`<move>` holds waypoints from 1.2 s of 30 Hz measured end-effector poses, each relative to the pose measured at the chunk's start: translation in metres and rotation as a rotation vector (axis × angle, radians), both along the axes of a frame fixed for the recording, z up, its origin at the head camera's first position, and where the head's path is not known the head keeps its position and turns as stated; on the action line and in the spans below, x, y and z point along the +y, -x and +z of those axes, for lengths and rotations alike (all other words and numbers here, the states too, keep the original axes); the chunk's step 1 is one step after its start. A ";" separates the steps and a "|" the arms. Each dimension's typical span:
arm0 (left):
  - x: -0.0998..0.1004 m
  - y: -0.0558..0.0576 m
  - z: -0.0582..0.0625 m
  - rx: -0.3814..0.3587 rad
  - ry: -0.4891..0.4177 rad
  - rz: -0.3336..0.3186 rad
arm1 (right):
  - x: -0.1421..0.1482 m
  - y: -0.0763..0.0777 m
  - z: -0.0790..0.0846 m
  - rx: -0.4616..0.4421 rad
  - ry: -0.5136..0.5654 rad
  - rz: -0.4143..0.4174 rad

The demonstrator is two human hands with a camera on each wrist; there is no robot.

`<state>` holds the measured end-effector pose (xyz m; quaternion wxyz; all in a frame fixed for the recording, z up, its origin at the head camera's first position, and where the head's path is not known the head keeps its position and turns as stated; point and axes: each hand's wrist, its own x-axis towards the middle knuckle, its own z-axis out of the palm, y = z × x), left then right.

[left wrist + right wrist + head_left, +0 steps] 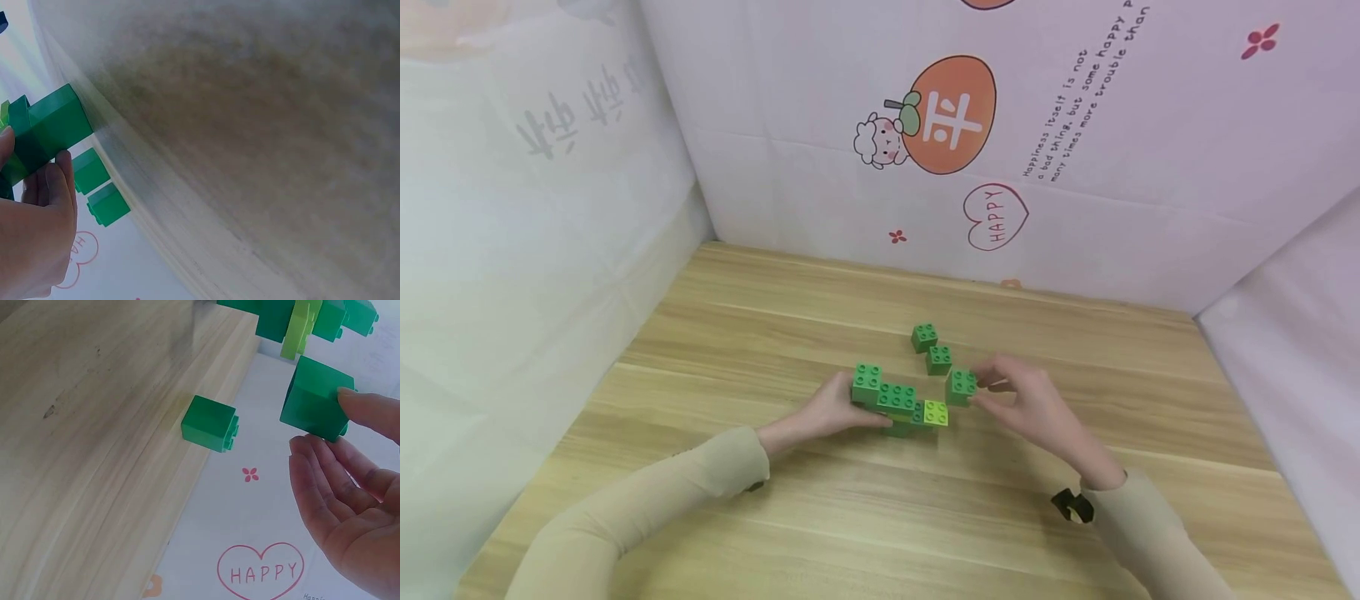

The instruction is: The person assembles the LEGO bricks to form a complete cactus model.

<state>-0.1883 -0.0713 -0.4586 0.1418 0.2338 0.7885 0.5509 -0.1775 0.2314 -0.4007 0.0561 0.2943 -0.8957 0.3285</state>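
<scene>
My left hand (833, 408) grips a stepped build of green toy building blocks (895, 398), fingers on the far side and thumb along the near side. A lime-green block (936, 413) sticks out at the build's right end. Just right of it, my right hand (1030, 408) pinches a single green four-stud block (961, 385) between thumb and fingers. In the right wrist view that block (315, 397) is held studs away from the table, with a gap between it and the build. The left wrist view shows the left fingers (59, 181) against the green build.
Two loose green four-stud blocks (924, 337) (939, 360) stand on the wooden table (820, 517), beyond the hands. Printed white cloth (790, 167) hangs along the table's back edge and both sides.
</scene>
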 end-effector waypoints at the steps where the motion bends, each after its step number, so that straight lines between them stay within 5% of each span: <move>1: 0.000 0.000 0.000 0.000 0.000 0.001 | 0.000 0.000 0.000 0.007 0.001 0.002; 17: 0.000 0.002 -0.001 -0.013 -0.007 0.000 | -0.001 -0.009 0.005 0.067 0.001 0.013; 36: 0.000 0.001 -0.001 -0.006 -0.017 -0.010 | -0.004 -0.016 0.001 -0.035 0.010 0.014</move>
